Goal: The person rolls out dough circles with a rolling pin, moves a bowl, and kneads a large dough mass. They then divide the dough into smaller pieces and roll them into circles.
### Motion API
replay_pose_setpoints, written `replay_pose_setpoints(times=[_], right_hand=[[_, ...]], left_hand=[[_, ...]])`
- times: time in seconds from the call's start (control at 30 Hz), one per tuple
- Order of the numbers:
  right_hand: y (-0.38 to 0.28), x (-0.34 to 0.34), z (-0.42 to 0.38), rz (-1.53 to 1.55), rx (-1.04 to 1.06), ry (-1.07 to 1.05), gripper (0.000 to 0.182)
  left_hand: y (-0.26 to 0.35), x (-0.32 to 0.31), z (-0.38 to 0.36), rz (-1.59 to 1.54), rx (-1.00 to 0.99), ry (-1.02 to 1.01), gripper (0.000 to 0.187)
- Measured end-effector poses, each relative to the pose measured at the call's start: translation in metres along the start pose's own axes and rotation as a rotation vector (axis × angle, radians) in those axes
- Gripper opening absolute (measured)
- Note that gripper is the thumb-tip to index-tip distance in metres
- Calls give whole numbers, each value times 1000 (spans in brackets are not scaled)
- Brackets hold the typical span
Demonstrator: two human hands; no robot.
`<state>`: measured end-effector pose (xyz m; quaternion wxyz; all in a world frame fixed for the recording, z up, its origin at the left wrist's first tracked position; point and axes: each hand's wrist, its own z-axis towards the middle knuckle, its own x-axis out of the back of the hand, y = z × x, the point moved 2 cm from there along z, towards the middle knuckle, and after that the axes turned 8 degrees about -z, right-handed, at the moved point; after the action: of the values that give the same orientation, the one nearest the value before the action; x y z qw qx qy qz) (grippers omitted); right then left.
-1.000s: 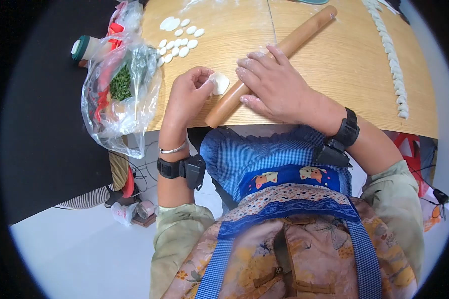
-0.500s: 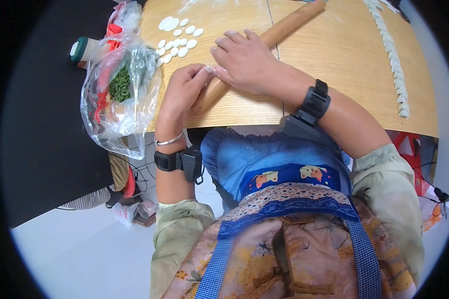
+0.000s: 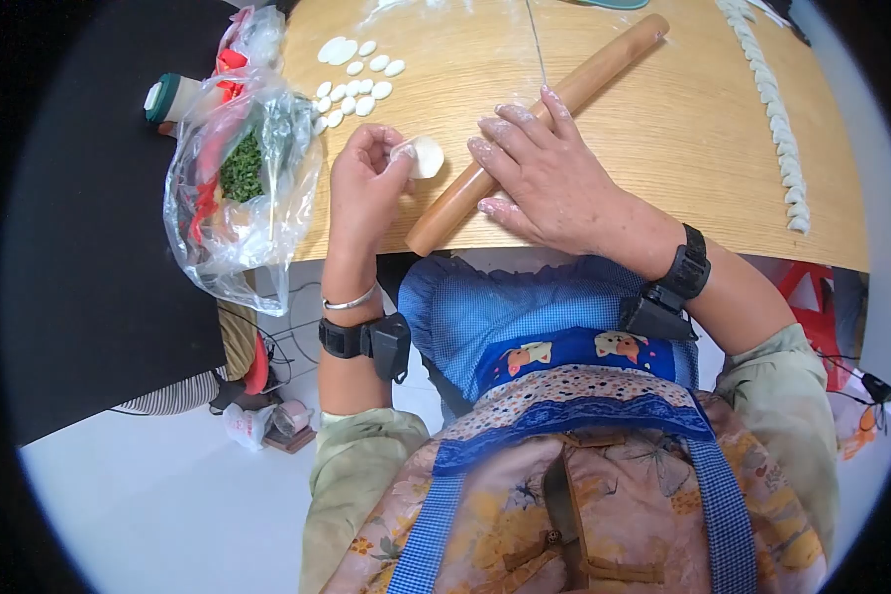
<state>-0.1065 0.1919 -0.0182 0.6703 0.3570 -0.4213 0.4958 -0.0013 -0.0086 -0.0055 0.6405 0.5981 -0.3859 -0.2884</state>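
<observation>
Between the thumb and fingers of my left hand is a small, round, flattened dough wrapper, partly covered by the thumb. My right hand, dusted with flour, lies palm down with fingers stretched out across a wooden rolling pin. The pin slants over the table, its near end close to the front edge. Just beyond my left hand, several small pale dough discs are scattered on the wood.
A row of folded white dough pieces runs along the right side of the wooden table. At the left edge sits a clear plastic bag with chopped greens, beside a green-lidded container. Flour dusts the far side.
My hands have moved apart; the right went right and spread its fingers over the pin. A flat dough wrapper now shows in my left hand. The pin has shifted toward me and right.
</observation>
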Motion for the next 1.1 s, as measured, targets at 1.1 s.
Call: replay_pose_setpoints(times=[1.1], right_hand=[[0, 1, -4, 37, -16, 23, 60]], left_hand=[[8, 10, 0, 317, 78, -196, 13]])
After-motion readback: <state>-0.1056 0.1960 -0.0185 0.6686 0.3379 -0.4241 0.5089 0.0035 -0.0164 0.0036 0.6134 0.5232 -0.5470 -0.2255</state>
